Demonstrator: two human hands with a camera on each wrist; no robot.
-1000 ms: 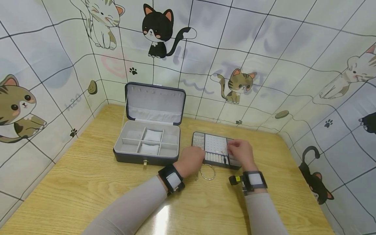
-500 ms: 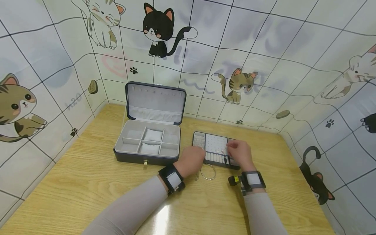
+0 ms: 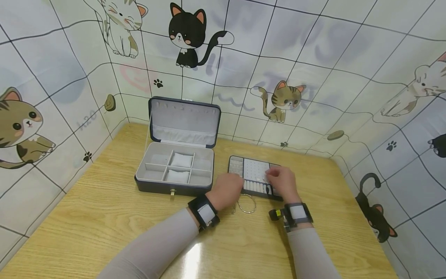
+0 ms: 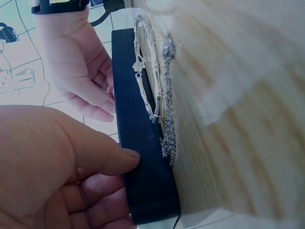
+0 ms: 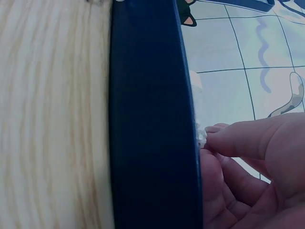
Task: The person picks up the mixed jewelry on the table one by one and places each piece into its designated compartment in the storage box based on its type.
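A dark-blue jewellery tray (image 3: 256, 168) lies on the table, with a white perforated panel, small compartments and ring rolls. My left hand (image 3: 224, 190) grips its front left edge; in the left wrist view the thumb presses the dark outer wall (image 4: 145, 186) and the fingers curl over the rim. Over the panel's right side, my right hand (image 3: 283, 182) pinches a small sparkling white earring (image 5: 201, 138) between thumb and fingertips; its stud is hidden. In front of the tray lie a metal bangle (image 3: 247, 212) and a silver chain (image 4: 167, 102).
Left of the tray stands an open dark-blue jewellery box (image 3: 170, 189), its lid (image 3: 184, 120) upright and two white cushions (image 3: 182, 160) in its compartments. A small black item (image 3: 267, 189) sits among the ring rolls. Cat-printed cloth walls (image 3: 240, 77) enclose the wooden table (image 3: 146, 232).
My right hand has moved slightly left over the perforated panel, still pinching the earring. The left hand keeps its hold on the tray, and the box has not moved.
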